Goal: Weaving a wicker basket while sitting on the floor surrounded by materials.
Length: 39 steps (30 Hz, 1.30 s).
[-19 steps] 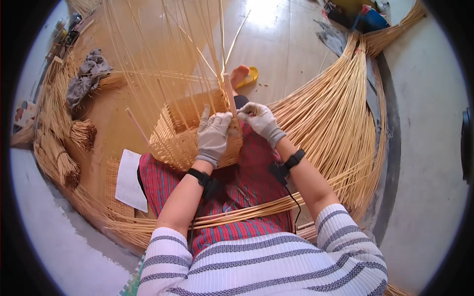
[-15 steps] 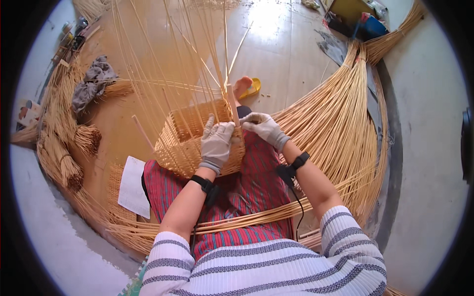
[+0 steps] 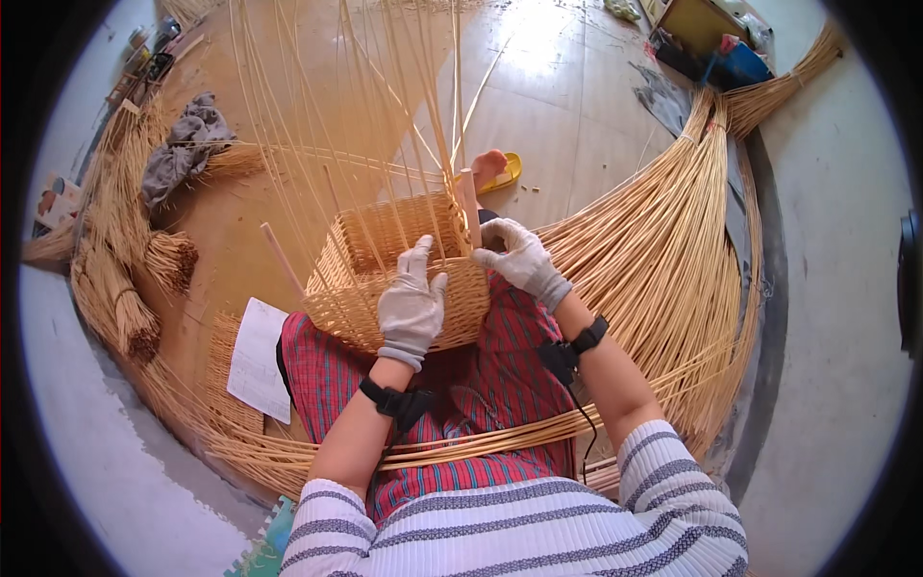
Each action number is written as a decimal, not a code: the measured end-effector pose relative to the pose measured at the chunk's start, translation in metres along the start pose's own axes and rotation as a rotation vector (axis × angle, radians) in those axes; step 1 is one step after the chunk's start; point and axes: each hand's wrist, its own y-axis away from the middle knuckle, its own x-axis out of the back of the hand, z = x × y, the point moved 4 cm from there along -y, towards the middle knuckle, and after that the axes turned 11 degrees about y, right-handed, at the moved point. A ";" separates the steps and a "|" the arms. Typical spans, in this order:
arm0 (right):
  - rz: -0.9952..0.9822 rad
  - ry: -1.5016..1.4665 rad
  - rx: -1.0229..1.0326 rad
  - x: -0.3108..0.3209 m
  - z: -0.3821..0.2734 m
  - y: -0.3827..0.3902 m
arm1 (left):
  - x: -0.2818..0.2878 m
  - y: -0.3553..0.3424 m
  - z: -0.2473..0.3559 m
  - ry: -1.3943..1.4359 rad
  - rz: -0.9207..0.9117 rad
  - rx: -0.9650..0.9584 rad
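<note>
A partly woven wicker basket (image 3: 370,313) rests on my lap, with long upright canes (image 3: 288,115) rising from its walls. My left hand (image 3: 411,303), in a pale glove, lies against the near wall, fingers stretched to the rim and thumb apart. At the near right corner, my gloved right hand (image 3: 519,258) pinches close to the rim, beside a thick wooden stake (image 3: 469,207). What its fingertips hold is too small to make out. Another stake (image 3: 281,258) leans out at the basket's left corner.
A large fan of loose canes (image 3: 663,250) spreads at my right; several canes (image 3: 481,442) cross my lap. Tied bundles (image 3: 120,298) and a grey cloth (image 3: 187,144) lie at the left, near a white paper sheet (image 3: 258,361). A yellow slipper (image 3: 505,175) is beyond the basket.
My left hand has slid down and slightly left on the near wall, its fingers now straighter and the thumb spread. My right hand stays pinched at the corner. The whole view has shifted slightly.
</note>
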 end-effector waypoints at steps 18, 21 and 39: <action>-0.673 0.377 0.192 -0.067 -0.069 0.161 | 0.081 0.012 -0.015 0.623 -0.121 0.169; -0.934 0.614 0.138 -0.083 -0.063 0.199 | 0.088 0.033 -0.003 0.637 -0.101 0.152; 0.159 -0.489 0.094 0.013 -0.094 0.141 | 0.094 0.039 0.032 0.411 -0.163 -0.288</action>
